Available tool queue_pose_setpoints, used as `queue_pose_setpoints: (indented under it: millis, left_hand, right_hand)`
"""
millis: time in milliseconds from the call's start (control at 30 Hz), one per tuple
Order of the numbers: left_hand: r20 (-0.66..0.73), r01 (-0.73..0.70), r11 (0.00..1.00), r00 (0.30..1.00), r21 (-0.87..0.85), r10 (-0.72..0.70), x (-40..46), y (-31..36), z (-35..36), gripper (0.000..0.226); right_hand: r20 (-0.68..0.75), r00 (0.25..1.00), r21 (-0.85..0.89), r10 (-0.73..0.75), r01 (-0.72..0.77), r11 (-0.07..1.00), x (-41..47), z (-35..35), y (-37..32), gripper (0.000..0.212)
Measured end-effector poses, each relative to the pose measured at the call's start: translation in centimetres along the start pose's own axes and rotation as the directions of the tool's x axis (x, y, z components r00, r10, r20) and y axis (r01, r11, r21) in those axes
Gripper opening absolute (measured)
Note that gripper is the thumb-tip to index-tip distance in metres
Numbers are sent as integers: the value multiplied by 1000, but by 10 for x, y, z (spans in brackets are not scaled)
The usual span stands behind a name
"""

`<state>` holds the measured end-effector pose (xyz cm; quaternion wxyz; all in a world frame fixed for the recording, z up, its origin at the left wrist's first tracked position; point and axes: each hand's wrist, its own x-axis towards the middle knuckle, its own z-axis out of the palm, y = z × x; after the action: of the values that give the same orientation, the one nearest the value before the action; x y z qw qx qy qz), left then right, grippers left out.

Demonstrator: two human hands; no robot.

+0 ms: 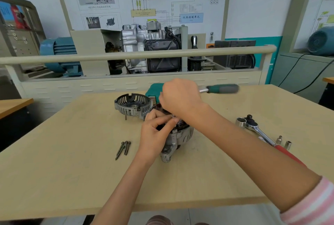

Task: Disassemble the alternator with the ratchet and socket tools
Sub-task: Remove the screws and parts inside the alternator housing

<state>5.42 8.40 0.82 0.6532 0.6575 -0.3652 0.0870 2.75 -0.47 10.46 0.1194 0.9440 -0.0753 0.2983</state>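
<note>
We have the alternator (178, 138) standing near the middle of the table (72, 170), its removed slotted end cover (132, 104) lying just behind and to the left, three long through-bolts (123, 148) laid together on the left; our left hand (155, 134) curls against the top of the housing, thumb and forefinger pinching at a small fastener by the windings, while our right hand (180, 96) closes over the head end of a green-handled ratchet (223, 88), whose handle sticks out to the right, blurred; what sits under that palm is hidden, so we cannot tell which socket is fitted or whether it is seated.

We judge the step to be loosening a nut or bolt on the exposed top; to do it well we keep the left hand steadying the body so it does not rock on the table, press the ratchet head squarely down so the socket does not ride off, and swing the handle in short arcs clear of the green case (153, 91) behind; the second ratchet with the red handle (262, 134), a large socket (241, 122) and two small sockets (283, 141) wait on the right if the size proves wrong.
</note>
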Motion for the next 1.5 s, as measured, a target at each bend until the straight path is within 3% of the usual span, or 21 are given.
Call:
queue_pose_setpoints:
  millis: [67, 133, 300, 400, 500, 600, 700, 767, 833, 1000, 1100, 1200, 1367, 1500]
  left_hand:
    - [5, 16, 1000, 1000, -6, -16, 0, -1, 1, 25]
    - [4, 30, 999, 1000, -23, -29, 0, -1, 0, 30]
    - [40, 37, 999, 999, -30, -36, 0, 0, -3, 35]
    - [76, 34, 999, 997, -7, -33, 0, 2, -4, 38]
    - [51, 6, 999, 999, -33, -4, -1, 4, -2, 26]
    - [5, -4, 1000, 1000, -11, 4, -1, 4, 1, 18]
    - [-21, -1, 1000, 1000, 21, 1, 0, 3, 5, 18]
    - [-28, 15, 999, 1000, 29, -15, 0, 4, 6, 14]
    - [-21, 19, 999, 1000, 44, -18, 0, 5, 5, 11]
    - [30, 27, 999, 999, 24, -28, -1, 6, 2, 17]
    - [47, 16, 1000, 999, 21, -17, -2, 6, 1, 19]
    - [25, -9, 999, 1000, 31, 8, -2, 4, 2, 18]
    - [6, -4, 999, 1000, 53, 3, 0, 1, 4, 33]
    - [20, 20, 998, 1000, 61, -21, -1, 3, 2, 26]
  right_hand:
    - [17, 990, -76, 139, -138, 988, -1, 1, -7, 36]
    - [25, 989, -104, 144, -140, 985, -1, 0, -12, 36]
    - [-6, 997, -64, -76, 75, 995, 2, -3, -7, 25]
    - [-14, 977, 34, -213, 214, 976, 2, -4, 3, 38]
    - [10, 962, 154, -274, 269, 951, 0, -8, 9, 42]
    - [-2, 981, 103, -195, 194, 976, -2, -6, 6, 38]
    - [-11, 996, -7, 90, -90, 996, -1, 1, -2, 29]
    - [0, 986, -41, 167, -167, 985, 1, 2, -6, 32]
    - [-13, 994, -22, 112, -113, 993, 3, 3, -3, 33]
    - [-28, 974, 125, -227, 229, 965, 1, -2, 9, 40]
    - [-15, 961, 194, -275, 272, 943, 0, -6, 12, 43]
    - [-18, 978, 129, -208, 208, 970, -2, -5, 8, 41]
    - [-23, 991, -84, 135, -136, 987, 0, -1, -12, 35]
    - [-62, 997, -78, 56, -61, 995, 1, 0, -13, 40]
